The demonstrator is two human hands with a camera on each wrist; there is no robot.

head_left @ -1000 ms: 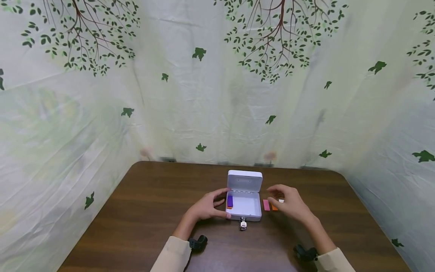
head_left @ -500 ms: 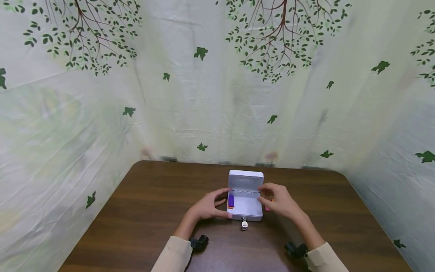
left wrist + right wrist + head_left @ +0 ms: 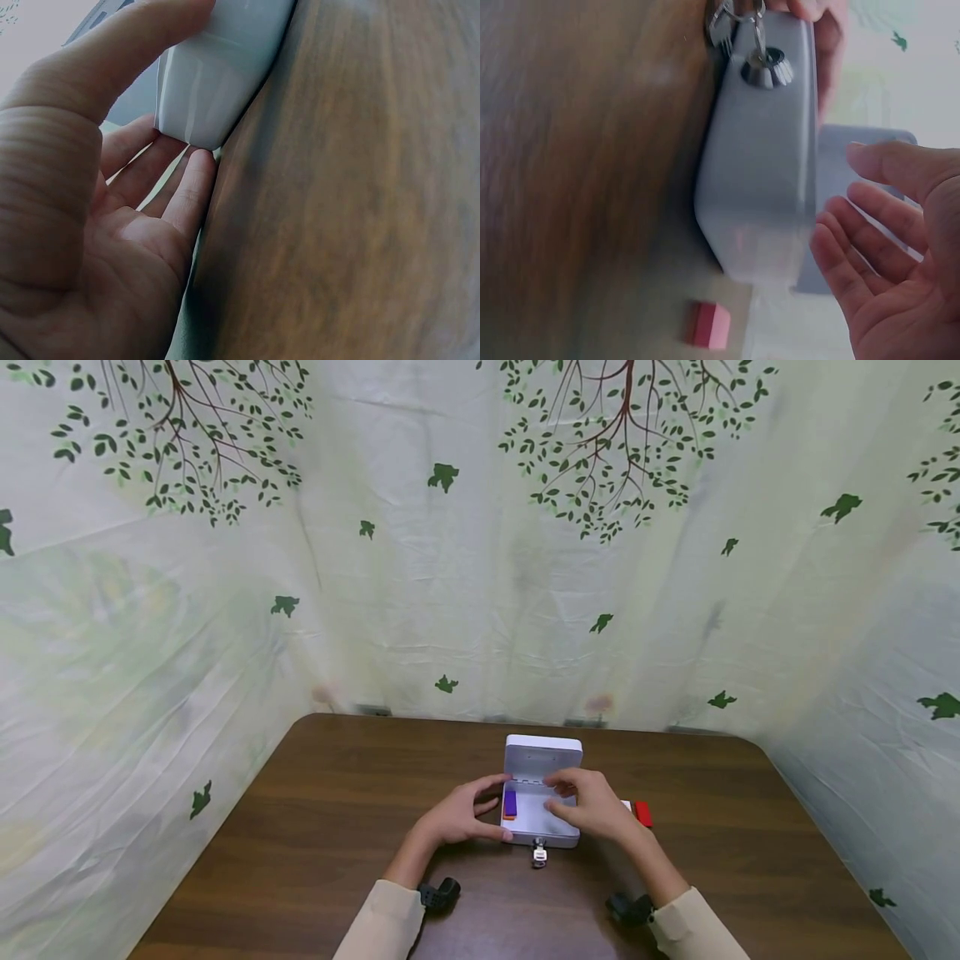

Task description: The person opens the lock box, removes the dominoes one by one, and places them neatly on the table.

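A small white metal cash box [image 3: 557, 841] stands on the table with its lid [image 3: 540, 758] raised. Inside, a purple block [image 3: 510, 802] lies at the left with an edge of orange showing under it. My left hand [image 3: 461, 817] grips the box's left side, thumb at the front corner and fingers towards the hinge. Over the right part of the box hovers my right hand [image 3: 588, 807]. In the right wrist view its thumb and fingers [image 3: 877, 232] are apart, with nothing visible between them. Keys [image 3: 724, 26] hang from the front lock [image 3: 767, 69].
To the right of the box, a red block [image 3: 642, 814] and a white block [image 3: 626, 806] lie partly behind my right wrist. A pinkish-red block [image 3: 711, 325] shows beside the box in the right wrist view. Brown wooden table [image 3: 360, 793]; leaf-patterned curtain [image 3: 480, 610] behind.
My right hand has moved left from the coloured blocks to over the open box. The red block has come into view. My left hand has stayed on the box.
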